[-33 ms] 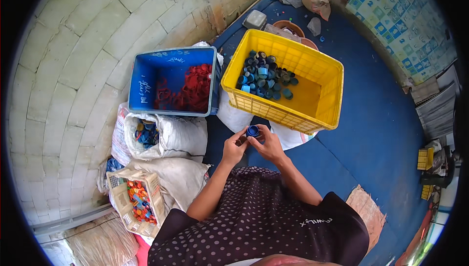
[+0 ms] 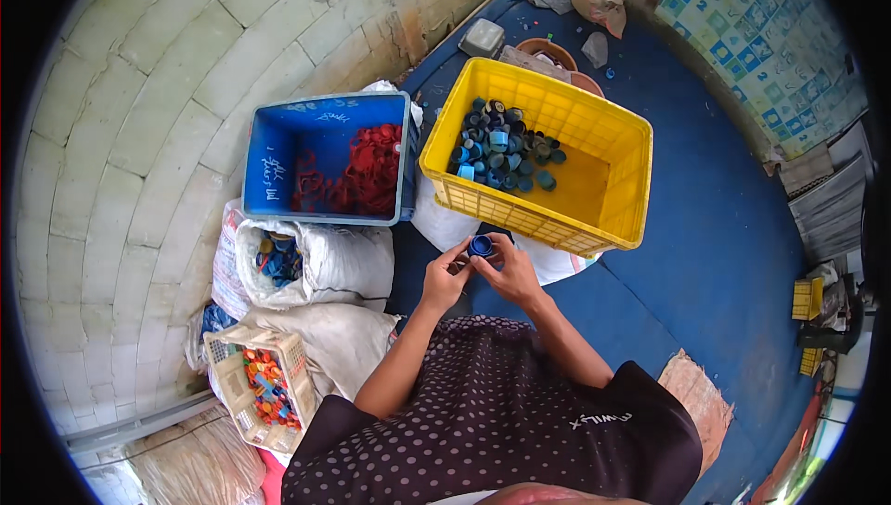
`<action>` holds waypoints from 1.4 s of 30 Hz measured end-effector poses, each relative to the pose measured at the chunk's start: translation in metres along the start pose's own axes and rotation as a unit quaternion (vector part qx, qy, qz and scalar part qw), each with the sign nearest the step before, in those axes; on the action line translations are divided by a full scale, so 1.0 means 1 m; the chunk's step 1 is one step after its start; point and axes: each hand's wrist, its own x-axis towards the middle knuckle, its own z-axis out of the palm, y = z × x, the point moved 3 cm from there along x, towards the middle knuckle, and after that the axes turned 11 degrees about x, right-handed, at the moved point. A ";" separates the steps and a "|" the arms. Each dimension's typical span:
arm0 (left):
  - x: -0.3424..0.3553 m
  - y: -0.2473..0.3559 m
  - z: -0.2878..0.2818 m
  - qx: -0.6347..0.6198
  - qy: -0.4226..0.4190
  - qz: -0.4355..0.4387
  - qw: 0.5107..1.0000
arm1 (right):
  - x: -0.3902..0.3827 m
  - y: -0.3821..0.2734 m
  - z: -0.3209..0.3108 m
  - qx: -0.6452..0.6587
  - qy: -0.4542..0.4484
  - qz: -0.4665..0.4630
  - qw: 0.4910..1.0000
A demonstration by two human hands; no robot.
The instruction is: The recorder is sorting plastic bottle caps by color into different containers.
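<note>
A dark blue bottle cap with a round open rim is held up between my hands, just in front of the yellow crate. My left hand pinches its left side with the fingertips. On the other side, the thumb and fingers of my right hand are closed around the same cap. Beyond them, the yellow crate holds a heap of blue, dark and greenish caps toward its left half. To its left stands a blue bin with red ring-like plastic pieces inside.
Left of my arms are a white sack with blue pieces at its mouth and a cream plastic basket of orange and red caps. A block wall rises on the left. Blue sheeting covers the floor at right, with a brown sack piece.
</note>
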 end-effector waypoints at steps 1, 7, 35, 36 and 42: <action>0.019 0.007 -0.005 0.009 -0.024 0.001 1.000 | 0.017 -0.001 -0.004 -0.014 0.007 0.002 1.000; 0.120 0.029 -0.029 0.022 -0.047 0.045 0.998 | 0.107 -0.016 -0.016 -0.001 0.016 0.025 1.000; 0.443 -0.096 0.096 0.067 -0.156 -0.229 0.958 | 0.402 0.169 -0.140 -0.040 -0.055 0.186 0.980; 0.444 -0.100 0.093 0.071 -0.153 -0.233 0.958 | 0.401 0.172 -0.138 -0.023 -0.065 0.184 0.981; 0.427 -0.091 0.068 0.138 -0.141 -0.255 0.947 | 0.386 0.175 -0.140 -0.034 -0.093 0.280 0.955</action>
